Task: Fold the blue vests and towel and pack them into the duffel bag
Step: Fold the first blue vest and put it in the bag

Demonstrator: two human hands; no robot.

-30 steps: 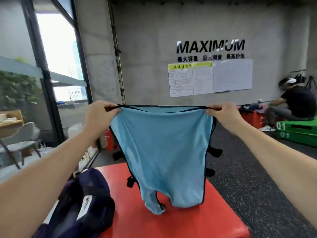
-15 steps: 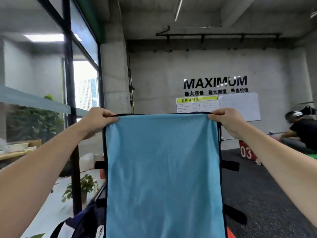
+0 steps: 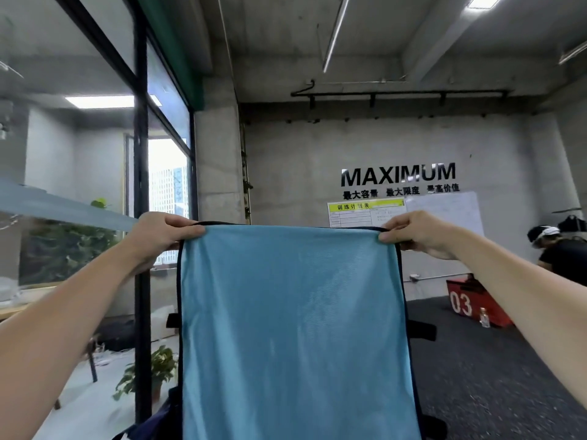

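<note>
A light blue vest (image 3: pixel 295 328) with black trim and black side straps hangs flat in front of me, stretched wide at chest height. My left hand (image 3: pixel 162 236) pinches its upper left corner. Its upper right corner is pinched by my right hand (image 3: pixel 413 233). The cloth fills the lower middle of the view and runs out of frame at the bottom. A dark navy sliver of the duffel bag (image 3: pixel 152 423) peeks out at the vest's lower left; the rest is hidden behind the cloth. No towel is in view.
A glass wall with black frames (image 3: pixel 141 281) stands to the left, with a potted plant (image 3: pixel 152 373) behind it. A red box marked 03 (image 3: pixel 473 306) sits on the dark floor at right. A seated person (image 3: pixel 562 252) is at the far right.
Both hands have lifted the vest higher and the view has tilted up. The red platform and most of the duffel bag dropped out of sight. The vest now hangs straight and smooth.
</note>
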